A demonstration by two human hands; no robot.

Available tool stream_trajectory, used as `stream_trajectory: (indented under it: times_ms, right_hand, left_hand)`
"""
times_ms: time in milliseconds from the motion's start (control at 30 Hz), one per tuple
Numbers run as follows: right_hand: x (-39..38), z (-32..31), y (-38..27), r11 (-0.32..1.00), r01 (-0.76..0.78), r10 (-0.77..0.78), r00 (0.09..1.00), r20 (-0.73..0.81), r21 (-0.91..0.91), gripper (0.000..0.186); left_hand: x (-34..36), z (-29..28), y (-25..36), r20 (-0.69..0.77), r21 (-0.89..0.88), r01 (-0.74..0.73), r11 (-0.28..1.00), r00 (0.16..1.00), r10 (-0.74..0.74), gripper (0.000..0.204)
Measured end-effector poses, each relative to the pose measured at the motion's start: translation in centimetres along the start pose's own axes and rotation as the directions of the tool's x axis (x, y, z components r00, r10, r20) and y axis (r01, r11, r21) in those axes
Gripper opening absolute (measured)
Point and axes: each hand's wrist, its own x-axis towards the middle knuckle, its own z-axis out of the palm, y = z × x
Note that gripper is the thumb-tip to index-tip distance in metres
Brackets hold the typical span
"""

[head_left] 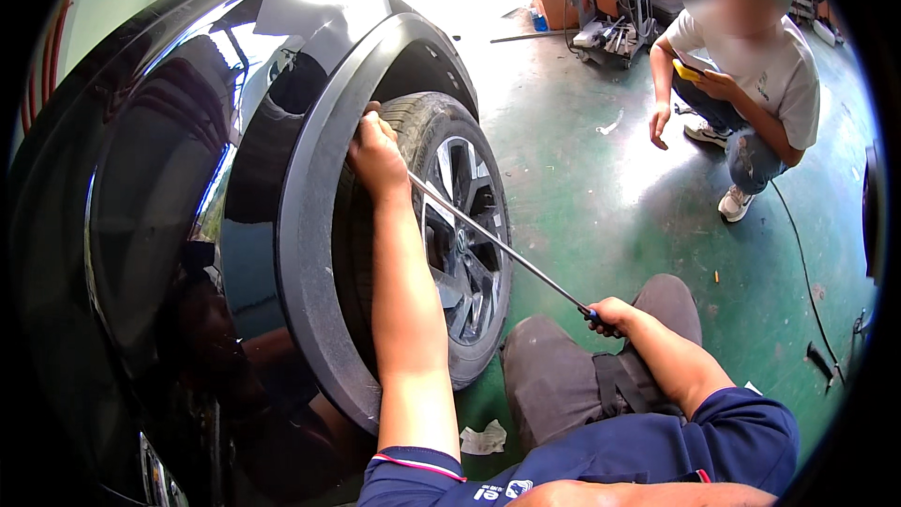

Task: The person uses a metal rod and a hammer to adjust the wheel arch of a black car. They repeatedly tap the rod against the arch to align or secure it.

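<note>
A long, thin metal rod with a black and blue handle, like a long screwdriver or pry bar (pixel 507 249), runs slantwise across the front of the wheel (pixel 477 296). My right hand (pixel 615 314) is wrapped round its handle above my knee. Up inside the wheel arch, between the tyre and the dark grey arch trim (pixel 305 253), my left hand (pixel 378 155) is closed in a fist. The rod's far end disappears at my left wrist, so whether those fingers grip it or something else is hidden. The trim borders the glossy black car body (pixel 188 178).
A person (pixel 751 84) squats at the right, holding a yellow phone-like object (pixel 687 70). Behind stands a cart with cables and tools (pixel 610 9). A black cable (pixel 802 263) crosses the green floor (pixel 582 160). Crumpled paper (pixel 483 438) lies near the tyre.
</note>
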Motion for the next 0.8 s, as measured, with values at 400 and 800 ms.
stream_trajectory:
  times_ms: [400, 800]
  right_hand:
    - [3.5, 4.6, 3.2, 0.964, 0.167, -0.143, 0.982, -0.127, 0.206, 0.038]
    - [-1.9, -0.4, -1.0, 1.0, -0.009, 0.008, 0.999, 0.039, 0.008, 0.037]
  left_hand:
    - [0.2, -0.1, -0.4, -0.015, 0.008, 0.021, 1.0, 1.0, -0.021, 0.017]
    - [0.5, -0.2, -0.3, 0.001, -0.002, 0.029, 1.0, 1.0, -0.029, 0.018]
